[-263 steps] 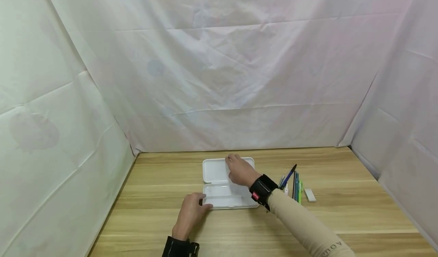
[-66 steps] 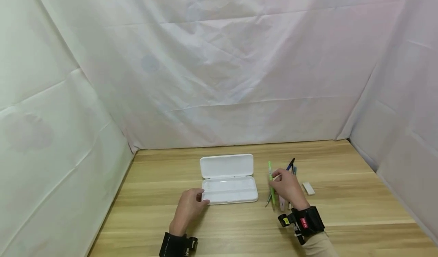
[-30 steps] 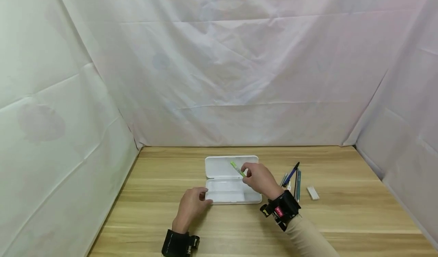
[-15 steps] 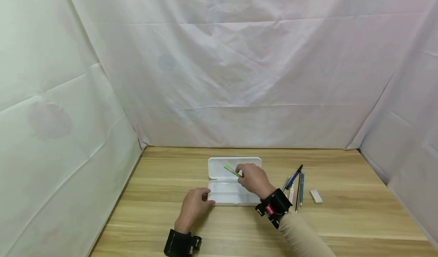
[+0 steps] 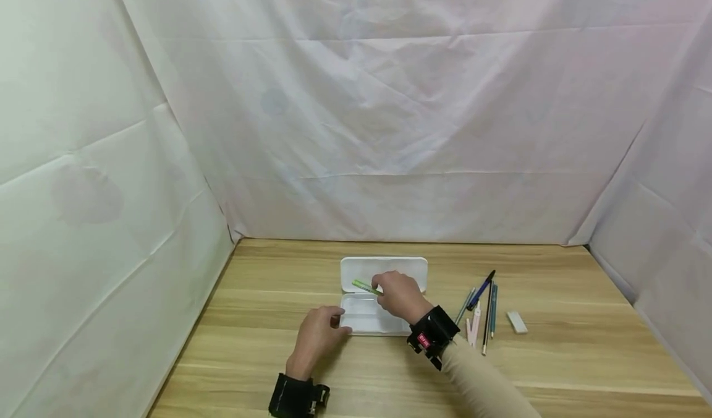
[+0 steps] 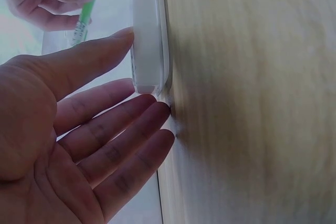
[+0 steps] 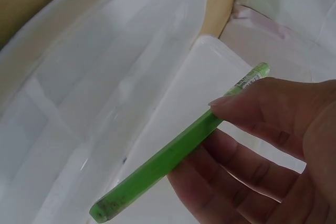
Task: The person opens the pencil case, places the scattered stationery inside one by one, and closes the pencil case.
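Observation:
A white pencil case [image 5: 364, 325] lies on the table with its lid [image 5: 414, 269] raised at the back; its tray is divided into compartments. My right hand [image 5: 402, 295] pinches a slim green pen [image 7: 168, 156] between thumb and fingers, and holds it slanted over the case. A printed label with a barcode shows near the pen's far end. My left hand [image 5: 319, 331] rests at the left end of the case. In the left wrist view the thumb [image 6: 100, 59] touches the case's side, and the other fingers extend loosely past its corner.
Right of the case lie a blue pen [image 5: 481, 289] with black ends, a dark pencil [image 5: 487, 319], a teal pencil [image 5: 494, 311], a grey-green pencil [image 5: 465, 307], a pink forked tool [image 5: 474, 325] and a white eraser [image 5: 517, 322]. White cloth [image 5: 356, 127] walls the table's back and sides.
My right hand took the green pen from the group at the right and carried it left over the case, turning it from upright in view to slanted. My left hand stays at the case.

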A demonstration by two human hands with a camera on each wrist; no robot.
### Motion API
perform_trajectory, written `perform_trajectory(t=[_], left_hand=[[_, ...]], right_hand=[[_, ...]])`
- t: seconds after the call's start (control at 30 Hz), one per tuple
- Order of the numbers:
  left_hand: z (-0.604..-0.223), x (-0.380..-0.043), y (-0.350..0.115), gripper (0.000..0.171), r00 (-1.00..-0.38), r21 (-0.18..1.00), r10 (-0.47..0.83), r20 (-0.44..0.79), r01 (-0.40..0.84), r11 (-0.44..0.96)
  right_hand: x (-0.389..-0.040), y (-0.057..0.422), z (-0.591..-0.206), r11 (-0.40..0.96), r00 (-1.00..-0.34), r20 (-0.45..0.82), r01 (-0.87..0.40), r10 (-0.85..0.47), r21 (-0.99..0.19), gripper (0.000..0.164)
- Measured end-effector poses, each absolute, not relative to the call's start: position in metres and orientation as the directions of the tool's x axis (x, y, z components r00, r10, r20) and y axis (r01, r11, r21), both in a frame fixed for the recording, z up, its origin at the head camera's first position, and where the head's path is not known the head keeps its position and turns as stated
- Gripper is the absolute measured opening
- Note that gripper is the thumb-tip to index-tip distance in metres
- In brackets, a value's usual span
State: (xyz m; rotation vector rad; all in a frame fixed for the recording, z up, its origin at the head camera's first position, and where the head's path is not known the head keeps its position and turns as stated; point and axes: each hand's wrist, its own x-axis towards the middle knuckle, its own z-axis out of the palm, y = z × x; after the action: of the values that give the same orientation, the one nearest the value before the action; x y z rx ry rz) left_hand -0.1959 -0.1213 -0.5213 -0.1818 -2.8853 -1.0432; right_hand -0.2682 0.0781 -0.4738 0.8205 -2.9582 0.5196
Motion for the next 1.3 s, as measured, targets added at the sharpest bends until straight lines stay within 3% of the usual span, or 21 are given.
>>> perform_trajectory(t=[1.0,1.3], left_hand=[[-0.520,-0.196,-0.120,0.038,-0.994,0.628,0.078,0.081,0.112,0.770],[-0.518,-0.196,-0.118,0.037,-0.995,0.628,0.061,0.075,0.095,0.773]], right_hand=[[-0.275,0.058,-0.507,0.826,-0.840,0.094,-0.543,-0.535,-0.153,0.021],[-0.274,0.057,-0.512,0.822,-0.821,0.133,-0.566,-0.556,-0.057,0.015]])
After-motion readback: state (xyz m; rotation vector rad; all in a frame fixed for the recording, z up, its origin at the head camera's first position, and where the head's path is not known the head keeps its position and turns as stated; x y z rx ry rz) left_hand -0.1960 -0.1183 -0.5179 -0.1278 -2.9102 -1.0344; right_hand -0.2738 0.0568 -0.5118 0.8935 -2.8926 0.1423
